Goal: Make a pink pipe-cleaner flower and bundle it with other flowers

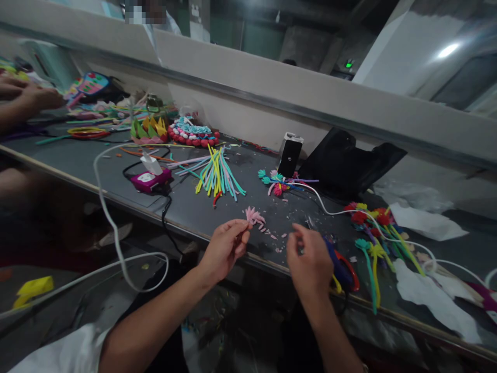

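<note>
My left hand pinches a small pink pipe-cleaner flower between thumb and fingertips, its petals fanned out above the table. My right hand hovers to the right of it, fingers loosely bent, with a gap between thumb and forefinger and nothing visible there. Short pink clippings lie between the two hands. Just beyond my right wrist, partly hidden by it, sits an object with a red looped edge and dark blue parts. Behind the flower spreads a bundle of yellow, mint and lilac pipe cleaners.
Finished pipe-cleaner flowers lie near a black phone-like box and in a bunch at right. A white cable crosses the table. A purple power adapter, black bag and white paper lie around. Another person's hands are far left.
</note>
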The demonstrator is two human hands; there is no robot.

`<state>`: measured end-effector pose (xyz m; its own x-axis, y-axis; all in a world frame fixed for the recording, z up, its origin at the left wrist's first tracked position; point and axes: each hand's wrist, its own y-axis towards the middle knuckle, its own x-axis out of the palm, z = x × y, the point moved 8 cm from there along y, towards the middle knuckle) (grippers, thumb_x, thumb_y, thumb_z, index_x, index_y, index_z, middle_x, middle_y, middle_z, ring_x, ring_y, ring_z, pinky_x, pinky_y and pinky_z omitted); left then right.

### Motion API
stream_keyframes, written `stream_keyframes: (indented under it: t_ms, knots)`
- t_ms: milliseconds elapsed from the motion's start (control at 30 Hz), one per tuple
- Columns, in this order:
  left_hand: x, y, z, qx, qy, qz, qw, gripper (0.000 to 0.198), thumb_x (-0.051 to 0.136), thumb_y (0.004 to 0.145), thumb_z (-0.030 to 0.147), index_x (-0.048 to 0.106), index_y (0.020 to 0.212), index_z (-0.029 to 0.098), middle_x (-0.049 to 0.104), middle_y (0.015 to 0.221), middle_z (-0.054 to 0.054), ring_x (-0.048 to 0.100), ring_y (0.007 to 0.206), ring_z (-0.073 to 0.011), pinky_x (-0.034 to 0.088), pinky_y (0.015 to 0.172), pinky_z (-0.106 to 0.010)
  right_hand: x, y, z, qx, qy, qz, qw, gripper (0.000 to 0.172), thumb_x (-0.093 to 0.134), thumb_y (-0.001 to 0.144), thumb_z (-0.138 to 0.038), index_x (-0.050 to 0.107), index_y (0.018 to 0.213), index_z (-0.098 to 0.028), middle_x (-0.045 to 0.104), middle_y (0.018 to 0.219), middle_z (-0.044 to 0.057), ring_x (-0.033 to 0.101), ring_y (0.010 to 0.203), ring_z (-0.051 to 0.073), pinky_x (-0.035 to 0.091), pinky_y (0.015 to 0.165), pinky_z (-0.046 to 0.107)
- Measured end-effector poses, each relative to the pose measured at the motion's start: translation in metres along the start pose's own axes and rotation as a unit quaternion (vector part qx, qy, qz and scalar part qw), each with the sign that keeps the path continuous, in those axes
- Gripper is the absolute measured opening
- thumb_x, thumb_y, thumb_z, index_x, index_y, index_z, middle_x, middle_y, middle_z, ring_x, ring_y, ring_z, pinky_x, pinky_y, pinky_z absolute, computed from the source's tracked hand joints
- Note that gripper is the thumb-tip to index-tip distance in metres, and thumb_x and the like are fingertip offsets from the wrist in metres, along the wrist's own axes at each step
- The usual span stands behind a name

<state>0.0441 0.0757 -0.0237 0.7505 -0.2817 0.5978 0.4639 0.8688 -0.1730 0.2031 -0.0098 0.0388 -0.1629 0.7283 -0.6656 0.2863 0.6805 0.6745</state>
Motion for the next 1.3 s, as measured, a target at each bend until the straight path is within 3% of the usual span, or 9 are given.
stream_keyframes:
  t_ms: [133,267,367,633,767,1000,1167,1233,1300]
  knots:
    - [0.002,-0.001,0.002,0.006,0.002,-0.003,1.0,0.018,0.065,0.079,0.031,0.062,0.078,0.013,0.049,0.05,0.006,0.031,0.033,-0.0018,0.019,0.036,-0.017,-0.029,0.001,0.053,0.032,-0.126,0.01,0.991,0.036,0.05,0.083,-0.025,0.061,0.115,-0.012,0.065,0.097,0.015,0.057,0.09,0.029,0.044,0.083,0.042]
    - [0.006,-0.002,0.001,0.007,-0.002,-0.013,1.0,0.017,0.063,0.08,0.03,0.061,0.076,0.014,0.05,0.049,0.006,0.032,0.033,-0.0023,0.018,0.035,-0.017,-0.02,-0.012,0.093,0.057,-0.211,-0.108,0.97,0.046,0.053,0.081,-0.035,0.06,0.117,-0.007,0.065,0.097,0.019,0.058,0.088,0.033,0.044,0.081,0.044]
    - [0.009,-0.002,-0.001,0.007,0.002,-0.013,1.0,0.016,0.062,0.081,0.03,0.06,0.076,0.014,0.048,0.047,0.006,0.032,0.033,-0.0028,0.018,0.035,-0.017,-0.008,-0.022,0.105,0.067,-0.228,-0.181,0.954,0.047,0.049,0.084,-0.034,0.058,0.121,-0.007,0.065,0.101,0.018,0.058,0.094,0.031,0.043,0.085,0.04]
    - [0.015,-0.004,-0.003,0.012,0.033,-0.006,0.999,0.017,0.063,0.08,0.029,0.059,0.072,0.014,0.042,0.044,0.007,0.025,0.034,-0.0016,0.017,0.036,-0.016,0.004,-0.027,0.127,0.117,-0.238,-0.215,0.94,0.045,0.049,0.085,-0.042,0.062,0.112,-0.007,0.064,0.097,0.018,0.059,0.093,0.032,0.044,0.084,0.039]
    - [0.016,-0.004,-0.004,0.011,0.038,-0.012,0.999,0.017,0.062,0.08,0.03,0.059,0.073,0.015,0.041,0.044,0.008,0.025,0.034,-0.002,0.016,0.036,-0.017,-0.001,-0.028,0.132,0.137,-0.202,-0.188,0.951,0.045,0.043,0.087,-0.043,0.061,0.108,-0.007,0.064,0.097,0.018,0.06,0.092,0.031,0.046,0.079,0.038]
    - [0.019,-0.005,-0.006,-0.002,0.029,-0.015,0.999,0.017,0.062,0.077,0.03,0.057,0.069,0.015,0.038,0.043,0.009,0.023,0.034,-0.0024,0.015,0.036,-0.018,-0.043,-0.02,0.126,0.221,-0.071,-0.028,0.972,0.044,0.046,0.083,-0.052,0.065,0.096,-0.014,0.067,0.093,0.016,0.062,0.09,0.032,0.047,0.079,0.043]
    - [0.019,-0.006,-0.01,-0.02,0.034,-0.008,0.999,0.017,0.061,0.078,0.03,0.057,0.07,0.015,0.038,0.043,0.009,0.023,0.034,-0.0024,0.015,0.036,-0.018,-0.04,-0.033,0.097,0.319,0.257,0.008,0.912,0.039,0.064,0.076,-0.053,0.065,0.09,-0.017,0.07,0.083,0.008,0.063,0.065,0.021,0.052,0.06,0.033]
    - [0.02,-0.006,-0.011,-0.025,0.034,-0.012,0.999,0.017,0.06,0.079,0.029,0.057,0.07,0.016,0.037,0.043,0.009,0.023,0.034,-0.0024,0.014,0.037,-0.018,-0.035,-0.041,0.081,0.331,0.319,-0.005,0.888,0.041,0.067,0.075,-0.053,0.066,0.091,-0.016,0.071,0.08,0.007,0.063,0.06,0.018,0.052,0.053,0.029]
    - [0.021,-0.007,-0.013,-0.028,0.03,-0.022,0.999,0.016,0.059,0.079,0.029,0.057,0.07,0.016,0.036,0.043,0.009,0.022,0.034,-0.0023,0.013,0.037,-0.018,-0.032,-0.046,0.065,0.307,0.321,-0.035,0.895,0.04,0.069,0.073,-0.054,0.068,0.087,-0.016,0.073,0.078,0.007,0.064,0.06,0.018,0.052,0.051,0.027]
